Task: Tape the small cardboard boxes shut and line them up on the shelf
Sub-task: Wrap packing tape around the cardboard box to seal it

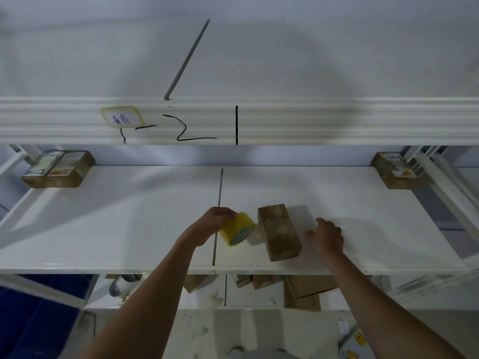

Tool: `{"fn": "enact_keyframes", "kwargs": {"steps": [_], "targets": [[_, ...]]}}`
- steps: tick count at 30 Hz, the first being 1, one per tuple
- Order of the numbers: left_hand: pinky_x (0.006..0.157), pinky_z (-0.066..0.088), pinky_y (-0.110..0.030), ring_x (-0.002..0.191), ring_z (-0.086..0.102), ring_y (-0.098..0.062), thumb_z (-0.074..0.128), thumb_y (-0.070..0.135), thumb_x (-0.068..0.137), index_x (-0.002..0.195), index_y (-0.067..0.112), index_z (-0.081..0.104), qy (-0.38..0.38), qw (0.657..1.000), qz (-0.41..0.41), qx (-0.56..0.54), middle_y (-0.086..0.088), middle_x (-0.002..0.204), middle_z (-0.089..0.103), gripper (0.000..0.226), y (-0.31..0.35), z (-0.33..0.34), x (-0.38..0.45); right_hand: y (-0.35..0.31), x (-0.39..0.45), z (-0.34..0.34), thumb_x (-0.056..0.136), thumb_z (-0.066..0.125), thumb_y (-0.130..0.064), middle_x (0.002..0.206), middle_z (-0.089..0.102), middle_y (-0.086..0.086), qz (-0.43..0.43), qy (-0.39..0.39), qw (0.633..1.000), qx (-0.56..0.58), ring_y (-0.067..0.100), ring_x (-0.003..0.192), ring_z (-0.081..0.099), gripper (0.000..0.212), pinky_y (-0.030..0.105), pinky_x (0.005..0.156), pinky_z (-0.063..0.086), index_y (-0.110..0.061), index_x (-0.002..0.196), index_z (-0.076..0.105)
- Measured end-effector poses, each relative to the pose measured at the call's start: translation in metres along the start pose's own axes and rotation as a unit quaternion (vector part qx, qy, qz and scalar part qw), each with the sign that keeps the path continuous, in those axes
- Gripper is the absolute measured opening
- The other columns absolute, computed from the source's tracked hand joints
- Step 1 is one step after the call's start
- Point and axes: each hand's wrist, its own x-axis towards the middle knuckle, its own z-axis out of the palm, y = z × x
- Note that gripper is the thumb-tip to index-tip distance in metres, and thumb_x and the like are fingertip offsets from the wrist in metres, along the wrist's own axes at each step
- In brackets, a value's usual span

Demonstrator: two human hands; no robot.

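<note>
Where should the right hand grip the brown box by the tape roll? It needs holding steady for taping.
Judging by its pose, take the brown box across its narrow width, from its right side, where the right hand hovers open. It lies flat, long axis running away from the person, and the tape roll, gripped by the left hand, crowds its left side.

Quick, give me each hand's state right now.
Left hand: holding the yellow tape roll.
Right hand: open, holding nothing, just right of the cardboard box.
</note>
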Motion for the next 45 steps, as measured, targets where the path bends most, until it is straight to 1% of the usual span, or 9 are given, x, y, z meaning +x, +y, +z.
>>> {"fn": "enact_keyframes", "kwargs": {"steps": [3, 10, 17, 29, 31, 33, 37, 41, 45], "targets": [[0.091, 0.047, -0.043, 0.111, 0.056, -0.033, 0.055, 0.011, 0.098, 0.112, 0.017, 0.069, -0.006, 1.000, 0.022, -0.012, -0.013, 0.118, 0.062, 0.021, 0.004, 0.001, -0.007, -0.051, -0.015, -0.007, 0.101, 0.052, -0.009, 0.126, 0.063, 0.016, -0.085, 0.056, 0.990, 0.096, 0.030, 0.116, 0.059, 0.030, 0.031, 0.093, 0.047, -0.004, 0.129, 0.060], [0.091, 0.050, -0.037, 0.107, 0.062, -0.024, 0.063, 0.009, 0.094, 0.124, 0.010, 0.064, 0.000, 0.998, 0.051, 0.023, -0.008, 0.112, 0.068, 0.030, 0.013, 0.013, -0.021, -0.128, -0.048, 0.008, 0.106, 0.045, -0.022, 0.139, 0.056, 0.009, -0.241, -0.067, 0.961, 0.115, 0.022, 0.124, 0.054, 0.037, 0.024, 0.097, 0.041, -0.008, 0.139, 0.055], [0.075, 0.049, -0.023, 0.094, 0.064, -0.017, 0.068, 0.013, 0.093, 0.121, 0.012, 0.067, 0.029, 0.998, 0.042, 0.026, -0.004, 0.104, 0.071, 0.028, 0.016, 0.022, -0.030, -0.125, -0.063, 0.021, 0.103, 0.052, -0.018, 0.108, 0.070, 0.006, -0.244, -0.013, 0.960, 0.138, 0.018, 0.097, 0.063, 0.022, 0.026, 0.083, 0.050, -0.010, 0.114, 0.069], [0.077, 0.051, -0.024, 0.093, 0.063, -0.016, 0.067, 0.011, 0.093, 0.120, 0.015, 0.067, 0.013, 0.997, 0.045, 0.065, -0.005, 0.107, 0.071, 0.027, 0.018, 0.022, -0.041, -0.125, -0.052, 0.012, 0.092, 0.069, -0.010, 0.098, 0.075, 0.003, -0.158, -0.035, 0.959, 0.234, 0.017, 0.091, 0.068, 0.011, 0.027, 0.081, 0.056, -0.009, 0.099, 0.078], [0.081, 0.052, -0.028, 0.095, 0.064, -0.017, 0.067, 0.011, 0.093, 0.121, 0.016, 0.067, 0.004, 0.997, 0.042, 0.071, -0.002, 0.107, 0.071, 0.028, 0.019, 0.021, -0.041, -0.125, -0.051, 0.007, 0.092, 0.069, -0.009, 0.095, 0.076, 0.003, -0.157, -0.038, 0.958, 0.235, 0.012, 0.086, 0.066, 0.011, 0.016, 0.072, 0.050, -0.008, 0.096, 0.079], [0.082, 0.052, -0.028, 0.097, 0.064, -0.016, 0.068, 0.011, 0.093, 0.123, 0.015, 0.067, -0.001, 0.996, 0.035, 0.084, 0.000, 0.107, 0.070, 0.030, 0.020, 0.021, -0.040, -0.127, -0.051, 0.002, 0.094, 0.067, -0.009, 0.096, 0.074, 0.002, -0.151, -0.051, 0.963, 0.218, 0.009, 0.083, 0.062, 0.012, 0.008, 0.063, 0.041, -0.007, 0.098, 0.078], [0.084, 0.051, -0.027, 0.097, 0.064, -0.014, 0.067, 0.008, 0.093, 0.126, 0.013, 0.066, -0.013, 0.994, 0.026, 0.107, -0.002, 0.111, 0.069, 0.034, 0.020, 0.019, -0.043, -0.129, -0.048, -0.003, 0.096, 0.064, -0.010, 0.107, 0.073, 0.007, -0.148, -0.107, 0.965, 0.190, 0.018, 0.098, 0.066, 0.018, 0.011, 0.062, 0.041, -0.004, 0.107, 0.076], [0.085, 0.047, -0.025, 0.105, 0.060, -0.012, 0.066, 0.008, 0.094, 0.130, 0.014, 0.064, -0.032, 0.988, 0.031, 0.145, 0.000, 0.114, 0.066, 0.037, 0.021, 0.013, -0.045, -0.131, -0.042, -0.013, 0.095, 0.067, -0.014, 0.113, 0.072, 0.011, -0.153, -0.176, 0.959, 0.159, 0.023, 0.105, 0.066, 0.023, 0.021, 0.077, 0.049, -0.002, 0.112, 0.075], [0.089, 0.048, -0.027, 0.113, 0.060, -0.015, 0.068, 0.013, 0.093, 0.130, 0.016, 0.065, -0.040, 0.986, 0.025, 0.158, -0.004, 0.127, 0.066, 0.037, 0.020, 0.010, -0.043, -0.132, -0.038, -0.016, 0.094, 0.069, -0.019, 0.105, 0.073, 0.009, -0.151, -0.202, 0.959, 0.126, 0.020, 0.093, 0.067, 0.024, 0.018, 0.060, 0.044, -0.002, 0.110, 0.075]]}}
